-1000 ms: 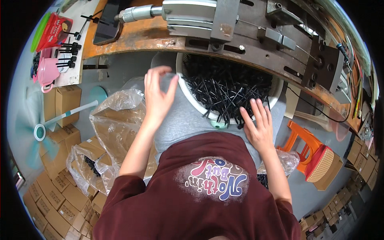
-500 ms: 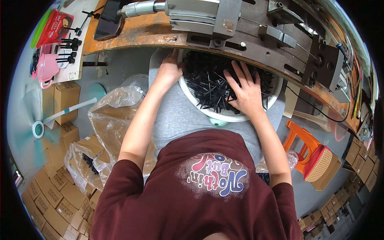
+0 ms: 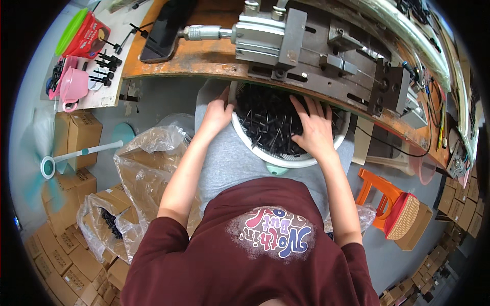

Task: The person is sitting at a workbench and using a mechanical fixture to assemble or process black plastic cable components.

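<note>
A round white basket (image 3: 252, 146) rests on my lap, partly under the bench edge. It holds a heap of thin black pin-like parts (image 3: 270, 122), each seemingly with a thicker head. My left hand (image 3: 218, 116) grips the basket's left rim, fingers closed at its outer side; the fingertips are partly hidden. Over the right part of the heap lies my right hand (image 3: 315, 130), fingers stretched and thumb apart, touching the parts and holding none that I can make out.
Above the basket, a wooden bench (image 3: 214, 64) carries a metal fixture (image 3: 263, 38) and a phone (image 3: 166, 33). Black parts and a pink cup (image 3: 74, 85) sit on a white side table. A fan (image 3: 47, 167), plastic-lined cartons (image 3: 148, 166) and an orange stool (image 3: 380, 196) stand around me.
The view has shifted, so the bench and basket sit lower in the picture. My right hand's fingers are a little closer together on the heap. My left hand stays at the rim.
</note>
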{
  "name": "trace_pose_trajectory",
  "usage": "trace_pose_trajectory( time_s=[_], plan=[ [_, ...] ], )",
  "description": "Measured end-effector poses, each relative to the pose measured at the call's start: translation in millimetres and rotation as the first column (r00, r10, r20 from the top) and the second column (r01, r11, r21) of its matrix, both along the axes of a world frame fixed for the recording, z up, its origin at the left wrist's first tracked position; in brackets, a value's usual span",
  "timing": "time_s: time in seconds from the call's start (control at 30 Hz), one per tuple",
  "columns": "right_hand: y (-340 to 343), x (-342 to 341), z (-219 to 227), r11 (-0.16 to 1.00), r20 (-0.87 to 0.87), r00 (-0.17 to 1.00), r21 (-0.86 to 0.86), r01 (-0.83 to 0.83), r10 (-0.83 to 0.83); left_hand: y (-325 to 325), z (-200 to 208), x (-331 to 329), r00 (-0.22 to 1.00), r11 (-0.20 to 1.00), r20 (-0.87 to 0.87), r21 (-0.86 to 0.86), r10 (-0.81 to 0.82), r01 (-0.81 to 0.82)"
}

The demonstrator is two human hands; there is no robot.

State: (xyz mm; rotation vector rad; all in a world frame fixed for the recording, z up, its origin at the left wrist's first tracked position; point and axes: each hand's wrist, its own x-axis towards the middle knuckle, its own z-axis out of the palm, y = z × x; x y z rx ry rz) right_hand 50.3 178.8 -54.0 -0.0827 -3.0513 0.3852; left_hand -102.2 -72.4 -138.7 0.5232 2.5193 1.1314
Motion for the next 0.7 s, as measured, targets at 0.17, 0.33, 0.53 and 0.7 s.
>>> trace_pose_trajectory(
  time_s=[0.17,0.33,0.53,0.7],
  plan=[
    [11,37,24,0.986,-0.006,1.0,-0.168,0.019,-0.02,-15,26,41,0.962,0.985,-0.234,0.128,0.142,-0.114],
    [16,40,70,0.947,-0.134,0.967,-0.214,-0.242,0.216,-14,67,73,0.971,0.964,-0.196,0.25,0.137,-0.086],
    [26,-16,189,0.948,-0.643,0.728,-0.01,-0.319,0.238,9,116,89,0.924,0.946,-0.382,0.3,0.0,0.124],
    [98,-86,256,0.995,-0.717,0.696,0.092,0.04,0.038,33,151,95,0.789,0.876,-0.596,0.288,-0.152,0.386]
  ],
)
